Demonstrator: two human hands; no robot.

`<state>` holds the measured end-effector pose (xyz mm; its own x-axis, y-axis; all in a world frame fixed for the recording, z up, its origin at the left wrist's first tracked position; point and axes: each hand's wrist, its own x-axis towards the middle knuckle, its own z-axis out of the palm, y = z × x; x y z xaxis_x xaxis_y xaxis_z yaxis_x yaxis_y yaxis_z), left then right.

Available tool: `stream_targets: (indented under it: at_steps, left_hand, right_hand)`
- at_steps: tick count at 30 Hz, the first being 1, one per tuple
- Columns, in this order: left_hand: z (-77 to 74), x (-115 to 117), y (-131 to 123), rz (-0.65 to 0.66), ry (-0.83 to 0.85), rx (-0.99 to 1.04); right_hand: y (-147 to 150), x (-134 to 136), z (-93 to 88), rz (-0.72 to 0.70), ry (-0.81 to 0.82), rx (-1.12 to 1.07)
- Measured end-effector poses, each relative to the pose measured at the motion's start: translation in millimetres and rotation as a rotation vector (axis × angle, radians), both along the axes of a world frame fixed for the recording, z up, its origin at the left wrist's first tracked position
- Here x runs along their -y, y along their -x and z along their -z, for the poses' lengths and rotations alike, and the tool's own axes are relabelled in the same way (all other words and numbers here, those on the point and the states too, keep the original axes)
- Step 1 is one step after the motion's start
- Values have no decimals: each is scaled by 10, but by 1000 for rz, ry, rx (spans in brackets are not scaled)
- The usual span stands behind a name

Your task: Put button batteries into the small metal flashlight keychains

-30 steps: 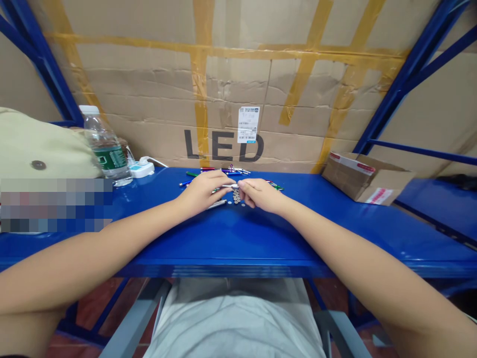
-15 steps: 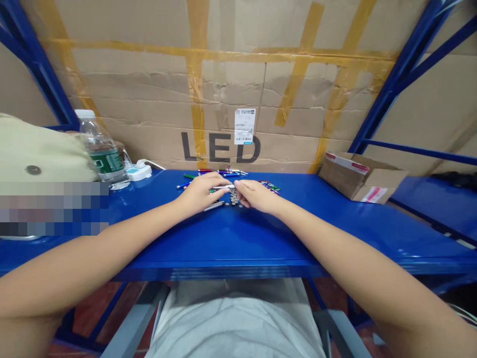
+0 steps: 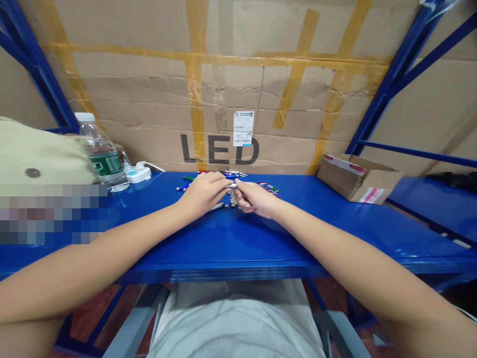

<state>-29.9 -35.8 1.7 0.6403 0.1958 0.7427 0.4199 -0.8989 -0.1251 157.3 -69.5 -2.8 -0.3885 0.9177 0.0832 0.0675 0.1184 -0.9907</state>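
Pen, slim and silver, is pinched between the fingertips of the left hand and right hand, which meet mid-bench on the blue steel bench. Small metal discs lie heaped just beneath. Coloured pens lie scattered near the back edge, just behind the hands.

A large cardboard carton stood behind the blue steel shelf, crossed by strips of yellow packing tape, printed "LED" and carrying a white barcode label. Blue steel uprights framed it, a lower blue shelf ran off rightward, and reddish floor tiles showed underneath
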Motion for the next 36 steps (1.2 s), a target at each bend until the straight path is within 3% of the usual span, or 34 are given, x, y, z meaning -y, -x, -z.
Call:
stream_targets:
  at_steps: [3,9,13,16,21,24,27,31,33,36]
  left_hand:
    - [-25,-12,11,-8,-39,-35]
    - [28,-57,-3,90,255,46]
    - [58,-51,-6,113,393,64]
    - [46,-24,5,133,318,53]
    - [-18,-7,50,134,51,-1]
    - [-33,-13,47,115,4,-15]
    - [-19,-16,5,116,179,10]
    - [1,-19,-26,94,570,89]
    - [4,-24,-11,85,740,121]
    - [11,-38,20,84,866,134]
  right_hand:
    - [1,14,-36,8,30,93]
    - [-104,16,-100,272,-654,795]
    - [-151,26,-132,283,-797,1002]
    - [-118,38,-109,227,-664,792]
    - [-51,21,-32,-103,-145,238]
    - [-48,-8,-15,-169,-39,195]
    - [-65,-19,-34,-12,-223,365]
    - [-146,18,-135,268,-608,731]
    - [-208,45,-208,276,-765,944]
    - [-265,78,-297,166,-906,1163]
